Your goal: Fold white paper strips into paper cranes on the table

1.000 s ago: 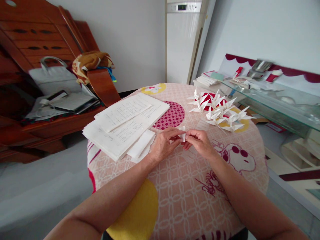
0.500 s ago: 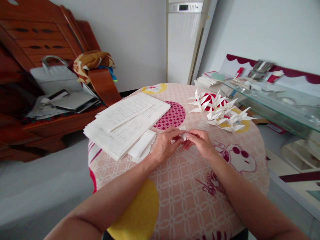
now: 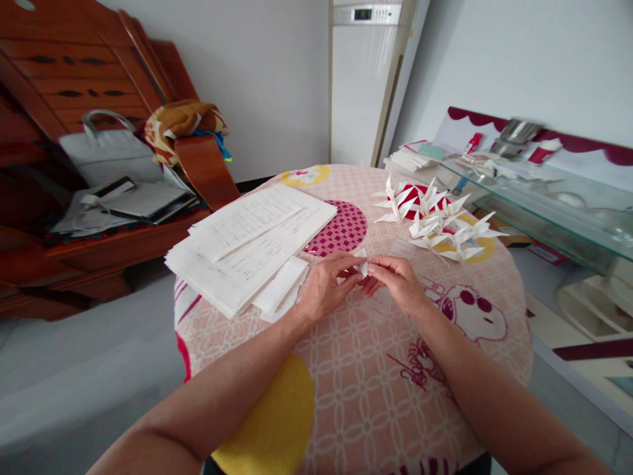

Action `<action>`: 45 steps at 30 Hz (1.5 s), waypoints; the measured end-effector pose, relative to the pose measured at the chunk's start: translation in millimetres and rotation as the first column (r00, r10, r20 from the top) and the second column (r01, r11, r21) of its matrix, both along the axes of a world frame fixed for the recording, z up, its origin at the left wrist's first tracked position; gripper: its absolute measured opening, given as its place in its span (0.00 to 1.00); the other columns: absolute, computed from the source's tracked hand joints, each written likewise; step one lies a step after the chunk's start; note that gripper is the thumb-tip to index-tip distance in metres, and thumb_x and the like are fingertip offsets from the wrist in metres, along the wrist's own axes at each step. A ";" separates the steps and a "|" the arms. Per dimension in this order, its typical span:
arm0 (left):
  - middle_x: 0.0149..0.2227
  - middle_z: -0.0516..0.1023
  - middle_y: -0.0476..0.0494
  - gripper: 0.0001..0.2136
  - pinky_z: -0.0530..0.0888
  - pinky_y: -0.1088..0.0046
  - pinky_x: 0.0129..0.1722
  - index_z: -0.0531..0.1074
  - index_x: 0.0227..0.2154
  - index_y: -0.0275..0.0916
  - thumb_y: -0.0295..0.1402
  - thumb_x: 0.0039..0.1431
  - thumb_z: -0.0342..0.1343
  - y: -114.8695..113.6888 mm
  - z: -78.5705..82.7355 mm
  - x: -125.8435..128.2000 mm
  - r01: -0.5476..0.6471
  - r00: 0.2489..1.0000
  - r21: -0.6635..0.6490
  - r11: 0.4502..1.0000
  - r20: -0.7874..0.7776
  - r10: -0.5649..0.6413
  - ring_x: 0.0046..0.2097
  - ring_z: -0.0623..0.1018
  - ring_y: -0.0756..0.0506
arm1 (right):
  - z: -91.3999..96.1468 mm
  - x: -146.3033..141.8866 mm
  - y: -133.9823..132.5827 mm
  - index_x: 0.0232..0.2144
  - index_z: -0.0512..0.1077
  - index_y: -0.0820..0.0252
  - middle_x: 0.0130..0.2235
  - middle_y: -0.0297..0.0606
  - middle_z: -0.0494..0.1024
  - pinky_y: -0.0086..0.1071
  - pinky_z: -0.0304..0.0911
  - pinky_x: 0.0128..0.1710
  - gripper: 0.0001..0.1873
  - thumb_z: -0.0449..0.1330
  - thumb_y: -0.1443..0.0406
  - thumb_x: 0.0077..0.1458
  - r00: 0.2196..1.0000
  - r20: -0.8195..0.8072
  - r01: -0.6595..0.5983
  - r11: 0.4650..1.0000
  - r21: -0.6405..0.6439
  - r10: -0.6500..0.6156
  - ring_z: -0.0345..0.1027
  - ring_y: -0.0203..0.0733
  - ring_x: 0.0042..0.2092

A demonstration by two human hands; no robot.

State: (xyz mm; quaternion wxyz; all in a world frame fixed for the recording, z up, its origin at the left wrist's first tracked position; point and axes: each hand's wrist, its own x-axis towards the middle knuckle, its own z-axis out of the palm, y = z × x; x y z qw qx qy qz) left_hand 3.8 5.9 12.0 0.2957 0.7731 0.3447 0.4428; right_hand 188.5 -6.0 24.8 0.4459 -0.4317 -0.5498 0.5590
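A small piece of folded white paper (image 3: 363,267) is pinched between my two hands over the middle of the round table. My left hand (image 3: 330,284) grips it from the left, with thumb and fingers closed together. From the right, my right hand (image 3: 393,277) holds its other side between thumb and fingertips. Fingers cover much of the paper, so its full shape is hidden. Several folded white paper cranes (image 3: 440,221) stand grouped at the table's far right. Left of my left hand lie folded strips of white paper (image 3: 284,287), beside a stack of written sheets (image 3: 247,257).
A pink patterned cloth (image 3: 346,382) covers the table. At right stands a glass-topped stand (image 3: 558,204) carrying metal bowls (image 3: 519,135) and papers. A wooden bench (image 3: 198,171) with a grey bag (image 3: 109,155) is at left. A white floor-standing unit (image 3: 363,86) stands behind.
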 end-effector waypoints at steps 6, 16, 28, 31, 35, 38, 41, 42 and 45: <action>0.42 0.78 0.41 0.14 0.81 0.73 0.38 0.79 0.49 0.39 0.27 0.61 0.59 0.8 -0.8 -0.1 0.005 1.000 -0.004 1.000 0.016 -0.005 0.38 0.80 0.49 | 0.9 -0.3 -0.1 0.30 0.77 0.60 0.26 0.37 0.81 0.33 0.73 0.25 0.17 0.66 0.51 0.51 1.000 -0.005 0.001 1.000 -0.003 -0.001 0.76 0.42 0.24; 0.42 0.78 0.41 0.14 0.81 0.72 0.38 0.79 0.50 0.39 0.29 0.61 0.60 1.6 -2.4 -0.1 0.003 0.999 -0.021 1.000 0.033 -0.002 0.38 0.80 0.49 | -0.6 0.4 0.2 0.31 0.77 0.60 0.26 0.37 0.81 0.33 0.73 0.25 0.17 0.65 0.51 0.51 1.000 0.006 -0.002 1.000 0.005 0.002 0.76 0.42 0.25; 0.42 0.78 0.40 0.14 0.81 0.73 0.36 0.79 0.49 0.39 0.30 0.61 0.60 1.6 -2.1 -0.6 0.016 0.997 -0.073 0.997 0.077 -0.011 0.37 0.80 0.49 | -0.7 1.6 0.4 0.32 0.78 0.60 0.26 0.36 0.81 0.33 0.73 0.26 0.17 0.65 0.51 0.53 1.000 0.011 -0.017 1.000 0.018 0.016 0.76 0.42 0.25; 0.42 0.78 0.40 0.14 0.81 0.73 0.36 0.79 0.49 0.39 0.29 0.61 0.61 1.8 -2.0 -0.8 0.017 0.997 -0.079 0.997 0.083 -0.010 0.38 0.80 0.49 | -0.2 1.8 -0.4 0.31 0.77 0.60 0.26 0.36 0.81 0.33 0.73 0.25 0.17 0.65 0.51 0.54 1.000 0.016 -0.016 1.000 0.021 0.016 0.76 0.42 0.25; 0.42 0.78 0.40 0.14 0.81 0.74 0.36 0.79 0.49 0.38 0.28 0.61 0.60 1.3 -0.5 -0.9 0.020 0.996 -0.077 0.997 0.090 -0.013 0.37 0.81 0.49 | 0.5 1.7 -0.8 0.31 0.77 0.60 0.26 0.36 0.81 0.33 0.73 0.25 0.16 0.65 0.52 0.54 1.000 0.011 -0.023 0.999 0.024 0.022 0.76 0.42 0.25; 0.41 0.78 0.41 0.13 0.81 0.74 0.36 0.79 0.48 0.38 0.28 0.61 0.61 1.2 -0.1 -0.8 0.019 0.996 -0.074 0.997 0.094 -0.012 0.37 0.80 0.49 | -0.1 1.7 0.0 0.31 0.77 0.61 0.26 0.36 0.81 0.33 0.73 0.25 0.17 0.65 0.51 0.53 1.000 0.002 -0.024 0.999 0.025 0.024 0.76 0.42 0.24; 0.41 0.78 0.41 0.13 0.81 0.74 0.36 0.79 0.48 0.38 0.29 0.61 0.61 1.7 -0.8 -0.8 0.019 0.995 -0.069 0.997 0.095 -0.012 0.37 0.80 0.49 | -1.4 1.8 1.0 0.31 0.77 0.61 0.26 0.37 0.81 0.33 0.73 0.25 0.17 0.65 0.51 0.53 1.000 -0.001 -0.021 1.000 0.022 0.021 0.76 0.42 0.24; 0.41 0.78 0.41 0.13 0.81 0.74 0.36 0.79 0.48 0.38 0.29 0.61 0.61 1.9 -1.1 -0.9 0.021 0.995 -0.069 0.997 0.095 -0.014 0.37 0.80 0.49 | -1.7 1.8 1.1 0.31 0.77 0.61 0.26 0.37 0.81 0.33 0.73 0.25 0.17 0.65 0.52 0.53 1.000 -0.001 -0.019 1.000 0.021 0.019 0.76 0.42 0.24; 0.41 0.78 0.41 0.14 0.81 0.74 0.37 0.79 0.49 0.38 0.30 0.61 0.62 2.2 -1.4 -1.3 0.030 0.995 -0.078 0.996 0.097 -0.022 0.38 0.80 0.49 | -2.0 1.8 1.1 0.31 0.77 0.61 0.25 0.36 0.81 0.33 0.73 0.25 0.17 0.66 0.52 0.52 1.000 -0.001 -0.016 1.000 0.014 0.016 0.76 0.42 0.24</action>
